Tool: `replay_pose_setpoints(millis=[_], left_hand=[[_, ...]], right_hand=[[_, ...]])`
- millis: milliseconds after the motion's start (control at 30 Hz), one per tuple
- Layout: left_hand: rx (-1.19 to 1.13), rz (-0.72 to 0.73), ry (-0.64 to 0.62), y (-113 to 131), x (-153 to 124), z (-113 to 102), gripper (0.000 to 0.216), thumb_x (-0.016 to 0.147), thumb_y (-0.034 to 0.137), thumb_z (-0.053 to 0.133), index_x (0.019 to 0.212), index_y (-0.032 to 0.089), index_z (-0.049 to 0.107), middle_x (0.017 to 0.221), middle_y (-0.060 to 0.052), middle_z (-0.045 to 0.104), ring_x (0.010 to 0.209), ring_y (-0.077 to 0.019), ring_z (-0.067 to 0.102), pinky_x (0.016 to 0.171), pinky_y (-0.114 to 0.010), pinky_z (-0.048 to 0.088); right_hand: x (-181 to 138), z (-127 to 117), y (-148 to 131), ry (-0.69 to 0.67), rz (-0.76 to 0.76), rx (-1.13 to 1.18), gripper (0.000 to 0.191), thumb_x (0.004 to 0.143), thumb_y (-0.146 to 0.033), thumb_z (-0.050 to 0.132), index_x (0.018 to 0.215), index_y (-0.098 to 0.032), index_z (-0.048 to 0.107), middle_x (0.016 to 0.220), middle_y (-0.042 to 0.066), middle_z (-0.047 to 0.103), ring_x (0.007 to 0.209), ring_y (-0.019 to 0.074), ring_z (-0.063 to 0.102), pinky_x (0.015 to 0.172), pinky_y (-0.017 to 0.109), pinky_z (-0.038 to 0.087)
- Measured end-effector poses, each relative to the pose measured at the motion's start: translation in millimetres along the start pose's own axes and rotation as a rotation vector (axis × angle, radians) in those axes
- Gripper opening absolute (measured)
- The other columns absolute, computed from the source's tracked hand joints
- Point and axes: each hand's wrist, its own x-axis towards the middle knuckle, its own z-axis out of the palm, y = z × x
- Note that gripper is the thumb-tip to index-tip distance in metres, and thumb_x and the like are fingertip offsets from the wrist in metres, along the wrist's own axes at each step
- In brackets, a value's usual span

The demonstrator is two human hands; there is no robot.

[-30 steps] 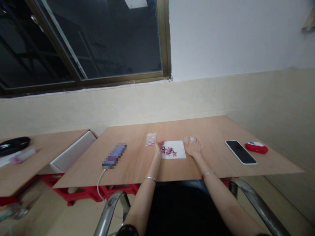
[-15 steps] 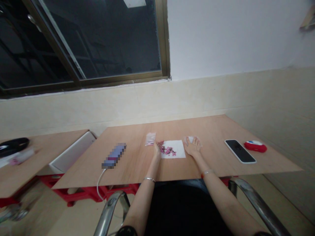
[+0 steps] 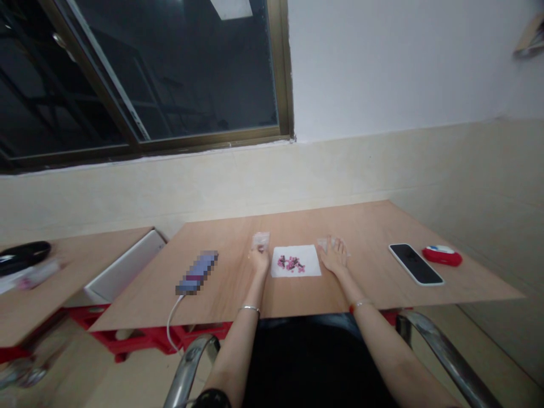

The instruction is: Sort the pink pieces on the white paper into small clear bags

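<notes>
the left hand (image 3: 259, 259) is at the near end of a clear bag (image 3: 261, 237); i can't tell if its fingers pinch it. the right hand (image 3: 335, 261) has its fingers spread on top of a second bag (image 3: 322, 243). the white paper (image 3: 311, 267) lies flat on the table (image 3: 232, 243) between the two hands, with pink flowers (image 3: 291, 263) on it.
</notes>
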Motion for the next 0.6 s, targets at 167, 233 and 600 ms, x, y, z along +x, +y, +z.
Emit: replay_pose_setpoints(millis=[167,233,600], left_hand=[[0.586,0.068,0.225,6,6,-20,0.025,0.062,0.026,0.064,0.082,0.015,0.053,0.118,-0.025,0.048,0.117,-0.0356,0.04,0.08,-0.04,0.04],[0.72,0.076,0.231,9,7,-22,0.022,0.064,0.029,0.063,0.077,0.016,0.053,0.114,-0.024,0.051,0.116,-0.0365,0.041,0.08,-0.041,0.04],[0.325,0.194,0.23,20,6,-19,0.009,0.066,0.019,0.058,0.072,0.016,0.053,0.076,-0.007,0.06,0.078,-0.0218,0.058,0.074,-0.033,0.042]], right_hand=[[5,-28,0,0.221,0.112,0.289,0.063,0.091,-0.047,0.012,0.143,-0.011,0.012,0.143,0.017,0.029,0.133,0.0252,0.024,0.107,0.036,0.015],[9,-43,-1,0.279,0.171,0.402,0.062,0.091,-0.043,0.008,0.142,-0.009,0.016,0.143,0.015,0.03,0.133,0.0243,0.024,0.106,0.036,0.017],[-2,-47,-19,0.201,0.305,0.968,0.058,0.083,-0.043,0.022,0.112,-0.005,0.055,0.113,0.018,0.06,0.106,0.0251,0.055,0.086,0.032,0.042]])
